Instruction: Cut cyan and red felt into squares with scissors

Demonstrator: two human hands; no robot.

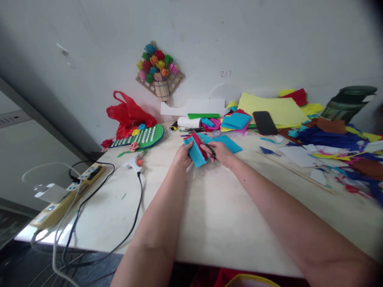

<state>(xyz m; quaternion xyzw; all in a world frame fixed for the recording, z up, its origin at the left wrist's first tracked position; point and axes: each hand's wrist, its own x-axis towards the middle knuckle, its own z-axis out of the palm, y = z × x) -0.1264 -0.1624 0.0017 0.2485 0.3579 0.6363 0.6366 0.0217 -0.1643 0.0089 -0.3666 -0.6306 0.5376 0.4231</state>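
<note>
A pale wall (263, 40) fills the upper part of the frame, with the number 217 (226, 73) handwritten on it and, at upper centre left, a bouquet of colourful paper flowers (154, 63) mounted on a wooden lattice (176, 82). Below it stands a cream-coloured bench (221, 223).

At the centre of the frame, the left hand (183, 154) has its grip closed on a piece of blue paper (196, 154) with red paper (196, 138) against it, both raised above the bench. Just to the right, the right hand (220, 152) grasps black-handled scissors (211, 150), its grip closed round the handles; the blades lie close along the paper, though whether they are cutting cannot be told. A flat blue sheet (230, 143) rests on the bench right beside that hand.

At centre left are a white hot glue gun (131, 162), a green board with white pieces (151, 135) and a red plastic bag (129, 115). A power strip (67, 198) lies at lower left. Toward the right of the frame, a smartphone (265, 122) overlaps a large yellow sheet (272, 104), near a heap of coloured scraps (323, 135) and a thin wooden stick (299, 174).
</note>
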